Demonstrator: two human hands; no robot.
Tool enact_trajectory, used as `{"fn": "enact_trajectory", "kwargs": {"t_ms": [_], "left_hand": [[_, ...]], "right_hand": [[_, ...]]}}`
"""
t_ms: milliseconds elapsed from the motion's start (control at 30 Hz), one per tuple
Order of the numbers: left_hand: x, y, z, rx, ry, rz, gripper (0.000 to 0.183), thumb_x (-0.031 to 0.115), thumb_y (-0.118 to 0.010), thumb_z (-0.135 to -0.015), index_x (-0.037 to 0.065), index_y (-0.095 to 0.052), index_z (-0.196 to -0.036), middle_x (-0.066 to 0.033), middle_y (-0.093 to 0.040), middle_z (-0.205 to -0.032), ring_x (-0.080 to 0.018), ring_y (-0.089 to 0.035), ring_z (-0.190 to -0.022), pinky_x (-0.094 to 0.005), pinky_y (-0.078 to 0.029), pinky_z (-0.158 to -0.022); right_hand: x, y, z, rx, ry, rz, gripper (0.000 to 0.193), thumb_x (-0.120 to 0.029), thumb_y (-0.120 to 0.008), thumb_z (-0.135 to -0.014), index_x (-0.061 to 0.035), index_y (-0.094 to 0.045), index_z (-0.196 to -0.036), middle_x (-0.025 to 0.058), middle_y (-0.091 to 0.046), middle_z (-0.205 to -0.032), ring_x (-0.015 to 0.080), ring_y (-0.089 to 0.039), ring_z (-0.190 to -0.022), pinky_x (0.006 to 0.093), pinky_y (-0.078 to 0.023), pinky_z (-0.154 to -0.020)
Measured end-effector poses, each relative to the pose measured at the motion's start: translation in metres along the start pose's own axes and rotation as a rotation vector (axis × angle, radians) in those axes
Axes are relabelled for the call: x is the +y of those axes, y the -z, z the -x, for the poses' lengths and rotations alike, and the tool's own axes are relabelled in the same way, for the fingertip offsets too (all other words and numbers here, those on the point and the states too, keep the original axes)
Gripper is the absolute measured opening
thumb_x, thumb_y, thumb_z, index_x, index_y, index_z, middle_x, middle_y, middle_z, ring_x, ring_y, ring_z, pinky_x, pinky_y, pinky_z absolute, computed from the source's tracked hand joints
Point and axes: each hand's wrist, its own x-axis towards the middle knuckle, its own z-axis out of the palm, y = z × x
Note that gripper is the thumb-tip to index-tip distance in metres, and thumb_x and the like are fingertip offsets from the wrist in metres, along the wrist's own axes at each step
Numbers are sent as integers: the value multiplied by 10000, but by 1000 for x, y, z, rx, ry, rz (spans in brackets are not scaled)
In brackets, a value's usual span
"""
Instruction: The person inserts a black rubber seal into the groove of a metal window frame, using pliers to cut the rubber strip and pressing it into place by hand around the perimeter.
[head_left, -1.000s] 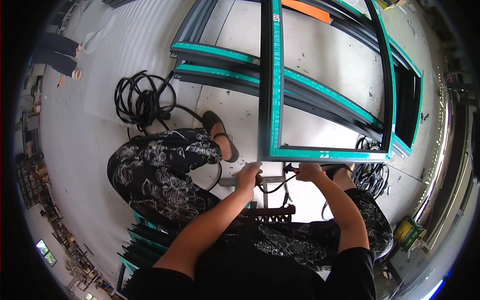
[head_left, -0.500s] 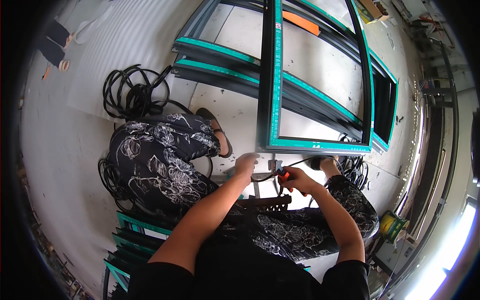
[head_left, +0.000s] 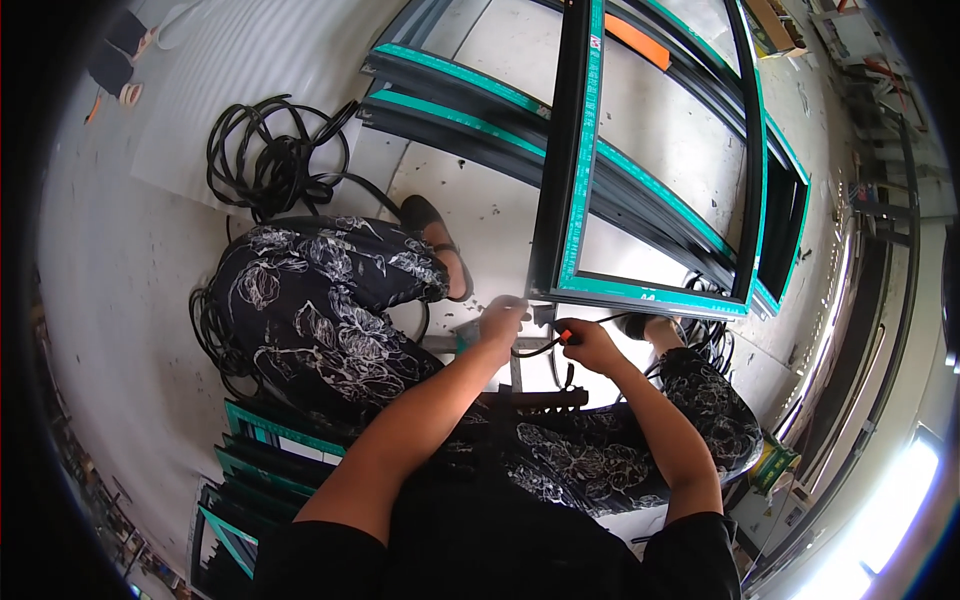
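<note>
A dark window frame (head_left: 577, 190) with green protective film stands in front of me, its near left corner close to my hands. My left hand (head_left: 503, 320) is at that corner with its fingers curled together; what they pinch is hidden. Just right of it, my right hand (head_left: 592, 346) is closed round hand cutters (head_left: 567, 337) with orange-red handles, mostly covered by the fingers. A thin black rubber strip (head_left: 536, 352) curves between the hands, below the frame's lower edge.
More green-filmed frames (head_left: 460, 125) lie behind, and others (head_left: 285, 430) are stacked at my lower left. Coils of black strip (head_left: 275, 165) lie on the floor to the left. An orange piece (head_left: 638, 42) rests among the far frames. A yellow-green spool (head_left: 772, 465) is at right.
The view has shifted, so the frames appear farther right. My left hand has come up to the frame's corner. The cutters are turned and now more hidden in my right hand.
</note>
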Motion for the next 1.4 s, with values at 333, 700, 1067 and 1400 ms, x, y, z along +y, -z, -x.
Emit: {"fn": "enact_trajectory", "kwargs": {"t_ms": [333, 700, 1067, 1400], "left_hand": [[-4, 7, -5, 69, -249, -261, 141, 144, -607, -811, 7, -640, -805, -39, -624, -665, -96, -520, -583, -251, -403, -561], [-4, 13, -9, 72, -408, -442, 117, 104, -584, -822, -1, -637, -824, -54, -634, -698, -128, -579, -637, -257, -432, -616], [-3, 15, -10, 166, -641, -698, 122, 139, -602, -786, 26, -646, -792, -98, -627, -666, -218, -599, -605, -320, -443, -579], [9, 13, -3, 193, -711, -805, 121, 136, -590, -780, 26, -636, -765, -143, -602, -668, -297, -588, -621, -375, -442, -574]], "right_hand": [[-7, 1, -20, -66, -47, 31, 403, -37, -606, -672, -24, -574, -1074, 75, -617, -802, 135, -559, -716, 269, -455, -662], [-5, 3, -29, -102, -91, -59, 335, -54, -611, -668, -12, -601, -1000, 61, -621, -811, 140, -570, -744, 255, -451, -706], [-16, 0, -23, 28, 69, 116, 302, -85, -607, -680, -20, -610, -975, 125, -599, -736, 185, -560, -651, 297, -444, -632], [-16, 2, -27, -13, 11, 136, 348, -151, -613, -679, -67, -627, -1016, 126, -612, -725, 250, -595, -661, 325, -461, -635]]}}
